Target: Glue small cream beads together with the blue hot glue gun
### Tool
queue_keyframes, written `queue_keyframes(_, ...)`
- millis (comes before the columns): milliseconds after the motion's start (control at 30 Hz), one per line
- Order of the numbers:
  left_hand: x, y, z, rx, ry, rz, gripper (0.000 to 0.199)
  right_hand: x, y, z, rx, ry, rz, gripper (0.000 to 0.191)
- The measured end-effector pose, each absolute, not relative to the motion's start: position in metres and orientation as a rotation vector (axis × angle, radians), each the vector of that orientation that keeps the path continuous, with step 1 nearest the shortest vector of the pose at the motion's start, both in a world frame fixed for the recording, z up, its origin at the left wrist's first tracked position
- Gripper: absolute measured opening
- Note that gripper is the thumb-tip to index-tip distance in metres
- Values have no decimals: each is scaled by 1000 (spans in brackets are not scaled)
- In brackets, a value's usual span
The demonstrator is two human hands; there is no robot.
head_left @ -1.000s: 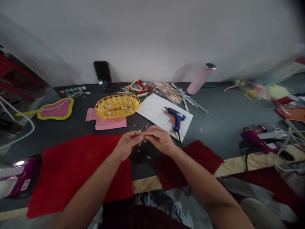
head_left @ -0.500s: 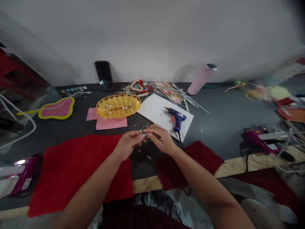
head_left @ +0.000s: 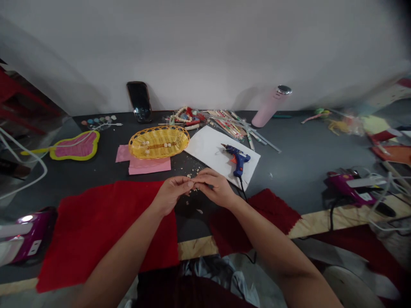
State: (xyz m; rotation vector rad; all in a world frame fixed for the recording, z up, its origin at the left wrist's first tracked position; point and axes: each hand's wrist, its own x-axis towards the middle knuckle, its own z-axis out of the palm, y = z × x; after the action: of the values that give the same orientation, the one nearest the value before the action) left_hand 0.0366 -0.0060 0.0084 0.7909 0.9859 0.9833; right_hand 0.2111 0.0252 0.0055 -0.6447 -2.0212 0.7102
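Observation:
My left hand (head_left: 171,193) and my right hand (head_left: 215,187) meet fingertip to fingertip over the dark table, both pinched closed. Whatever lies between the fingertips is too small and too covered to make out. Small pale bits (head_left: 190,170) are scattered on the table just behind and beneath the fingers. Under my left wrist lies a bright red cloth (head_left: 112,222). A darker red cloth (head_left: 269,209) spreads below my right forearm. Beyond my right hand, a blue glue gun (head_left: 239,160) rests on a white board (head_left: 205,143).
A yellow woven basket (head_left: 135,147) holding a few small whitish pieces stands on pink paper (head_left: 150,166). Behind are a phone (head_left: 139,102), a pile of sticks (head_left: 233,126) and a pink bottle (head_left: 269,107). Purple devices sit at left (head_left: 41,233) and right (head_left: 349,186).
My right fingertips have moved slightly left and now touch my left fingertips. The pale piece seen between them before is now covered. Everything on the table stays in place.

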Motion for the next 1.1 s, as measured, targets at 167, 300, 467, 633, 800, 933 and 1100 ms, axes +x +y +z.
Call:
queue_keyframes(167,39,-5,9,747,984,1030,15,216,26,-2,-675,-2052,764,30)
queue_keyframes(300,38,-6,13,722,970,1043,16,225,31,-2,-754,-2038,796,27)
queue_keyframes(467,35,-4,13,690,949,1065,17,255,43,11,-1029,-1904,625,23)
queue_keyframes(633,32,-2,10,683,914,1075,19,299,53,29,-1496,-1870,504,14)
queue_keyframes(800,31,-2,10,686,899,1090,21,317,55,36,-2072,-2016,427,32)
queue_keyframes(933,30,-1,6,699,879,1099,22,316,61,29,-2320,-1947,435,49)
queue_keyframes(1100,28,-1,3,700,863,1112,23,319,72,16,-2302,-1850,546,50)
